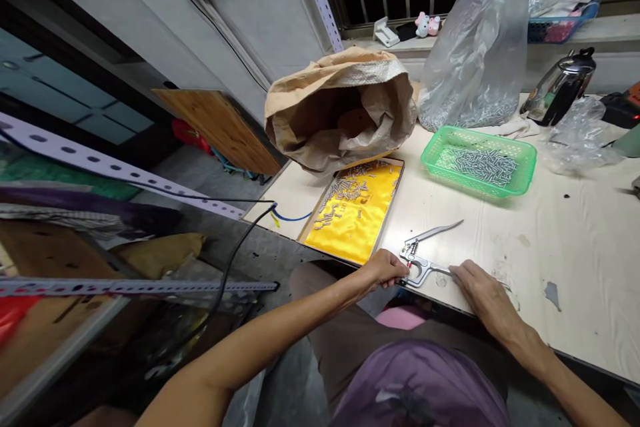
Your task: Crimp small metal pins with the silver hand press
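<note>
Silver hand pliers with a C-shaped jaw and a small spring lie at the table's front edge, their two handles spread apart. My right hand has its fingers closed on the lower handle; the upper handle points free to the right. At the jaw end, my left hand is pinched, fingertips touching the jaw by a small red spot. Whatever sits between those fingertips is too small to make out. Left of the pliers, a shallow tray lined with yellow cloth carries many loose small metal pins.
A green plastic basket holds more metal pieces. Behind the tray, a brown paper sack lies open towards me. Further back stand a clear plastic bag of metal pieces and a kettle. A black cable hangs at the left.
</note>
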`<state>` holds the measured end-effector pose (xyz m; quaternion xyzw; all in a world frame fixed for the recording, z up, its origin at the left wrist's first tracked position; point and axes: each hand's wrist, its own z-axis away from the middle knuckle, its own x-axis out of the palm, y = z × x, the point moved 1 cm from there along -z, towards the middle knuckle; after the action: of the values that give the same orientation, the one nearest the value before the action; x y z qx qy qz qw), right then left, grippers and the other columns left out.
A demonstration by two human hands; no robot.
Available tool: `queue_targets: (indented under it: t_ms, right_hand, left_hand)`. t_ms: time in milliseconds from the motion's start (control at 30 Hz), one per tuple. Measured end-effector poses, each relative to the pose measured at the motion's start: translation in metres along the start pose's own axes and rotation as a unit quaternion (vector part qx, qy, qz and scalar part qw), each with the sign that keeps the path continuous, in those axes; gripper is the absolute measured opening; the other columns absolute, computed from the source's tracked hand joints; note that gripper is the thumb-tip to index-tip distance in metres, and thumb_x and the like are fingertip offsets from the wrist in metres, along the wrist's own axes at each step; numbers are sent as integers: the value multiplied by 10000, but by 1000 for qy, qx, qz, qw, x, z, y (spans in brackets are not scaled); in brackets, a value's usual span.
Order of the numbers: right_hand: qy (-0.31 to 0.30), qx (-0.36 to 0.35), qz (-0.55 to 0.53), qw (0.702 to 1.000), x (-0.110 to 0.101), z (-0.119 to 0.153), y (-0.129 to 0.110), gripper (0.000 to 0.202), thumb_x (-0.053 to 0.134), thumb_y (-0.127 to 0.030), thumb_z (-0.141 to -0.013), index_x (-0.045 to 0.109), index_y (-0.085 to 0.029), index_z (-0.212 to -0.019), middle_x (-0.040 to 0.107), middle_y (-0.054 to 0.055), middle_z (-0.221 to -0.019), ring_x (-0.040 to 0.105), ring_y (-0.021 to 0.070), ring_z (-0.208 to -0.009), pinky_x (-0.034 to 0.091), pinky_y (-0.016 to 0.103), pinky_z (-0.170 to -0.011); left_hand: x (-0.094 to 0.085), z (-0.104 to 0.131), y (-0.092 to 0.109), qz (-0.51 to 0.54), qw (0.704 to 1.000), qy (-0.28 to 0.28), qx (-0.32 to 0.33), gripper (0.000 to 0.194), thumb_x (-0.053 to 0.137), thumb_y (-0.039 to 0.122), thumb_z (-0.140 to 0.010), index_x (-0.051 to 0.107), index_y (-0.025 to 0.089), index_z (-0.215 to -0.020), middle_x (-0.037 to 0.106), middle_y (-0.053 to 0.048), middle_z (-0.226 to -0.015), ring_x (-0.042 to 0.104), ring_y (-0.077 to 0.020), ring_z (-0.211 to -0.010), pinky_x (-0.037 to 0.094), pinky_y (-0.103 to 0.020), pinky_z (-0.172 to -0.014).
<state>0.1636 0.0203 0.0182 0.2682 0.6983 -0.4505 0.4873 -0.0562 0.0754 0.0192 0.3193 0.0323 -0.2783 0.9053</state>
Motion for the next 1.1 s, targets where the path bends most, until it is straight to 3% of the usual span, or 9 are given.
queue_targets:
  t_ms: [133, 233, 333, 400, 533, 767, 1000, 1100]
  right_hand:
    - [-31, -7, 17, 999, -4, -2, 1, 259, 327, -212, -944, 582, -195, -901, 560, 63, -798, 550, 176, -686, 458, 276, -591]
    - [-27, -34, 36, 998, -9, -10, 11, 225, 471, -319, -903, 571, -184, -1053, 588, 124, -1024, 568, 235, -915, 485, 344, -744]
    - [-21, -58, 87, 994, -9, -27, 27, 630, 635, -493, -765, 451, -163, -1269, 412, 205, -1350, 372, 354, -1242, 418, 472, -908]
    - [-52, -69, 118, 989, -7, -40, 35, 841, 688, -584, -662, 399, -150, -1321, 358, 217, -1397, 283, 390, -1297, 360, 526, -958]
    - [-115, -73, 139, 981, -4, -60, 39, 995, 736, -616, -561, 379, -108, -1338, 473, 210, -1294, 402, 383, -1199, 321, 534, -983]
    - [-128, -60, 136, 981, -13, -63, 26, 805, 772, -515, -572, 507, -77, -1194, 572, 158, -1066, 505, 306, -967, 401, 407, -838]
    - [-129, -41, 125, 983, -15, -58, 23, 628, 761, -444, -632, 540, -116, -1120, 571, 126, -1044, 491, 280, -943, 391, 375, -765]
    - [-118, -44, 113, 985, -13, -56, 24, 562, 760, -406, -641, 552, -123, -1080, 569, 114, -1012, 488, 270, -927, 387, 360, -750]
  left_hand:
    - [0, 2, 1, -11, 1000, -5, -17, 194, 689, 227, -668, 565, 120, -565, 436, 84, -382, 353, -36, -311, 267, -171, -349]
    - [1, 4, 2, -4, 1000, -7, -20, 189, 680, 214, -681, 562, 120, -568, 438, 83, -384, 364, -38, -316, 285, -170, -355]
    - [2, 6, 4, -2, 1000, -8, -27, 200, 658, 198, -709, 547, 122, -562, 429, 82, -368, 371, -43, -317, 295, -170, -358]
    - [2, 7, 5, -5, 999, -9, -36, 227, 660, 210, -717, 535, 125, -548, 415, 81, -345, 366, -46, -310, 298, -169, -360]
    - [3, 9, 8, -10, 999, -8, -42, 261, 654, 219, -727, 514, 132, -525, 398, 81, -314, 342, -45, -291, 297, -170, -356]
    - [3, 7, 3, -3, 999, -4, -38, 259, 705, 279, -686, 540, 133, -550, 413, 79, -321, 371, -57, -298, 315, -177, -368]
    - [5, 3, -8, -1, 1000, -3, -13, 306, 663, 372, -727, 531, 139, -579, 454, 64, -356, 423, -79, -311, 363, -196, -393]
    - [4, 6, -13, -34, 999, 11, 13, 295, 585, 340, -793, 516, 146, -581, 443, 62, -382, 440, -87, -340, 388, -204, -419]
